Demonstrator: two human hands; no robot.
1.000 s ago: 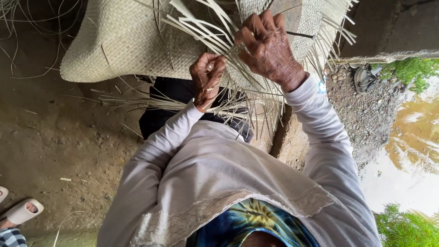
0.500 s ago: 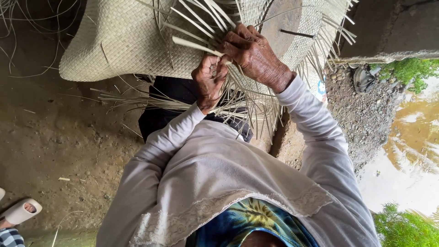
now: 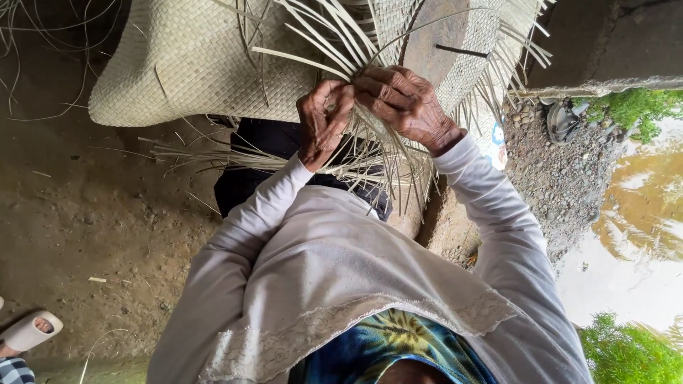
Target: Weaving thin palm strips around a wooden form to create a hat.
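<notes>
Head view: we've got both hands meeting on the loose pale strips at the edge of the woven mat. Left hand pinches a few strips, fingers curled tight; right hand presses its fingers together over the same bunch. Mat stretches left to right, far side; strips fan toward us. White sandal sits near left.

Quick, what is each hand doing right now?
Left hand: closed, pinching pale straw strips.
Right hand: closed over the same strips beside the woven mat.
</notes>
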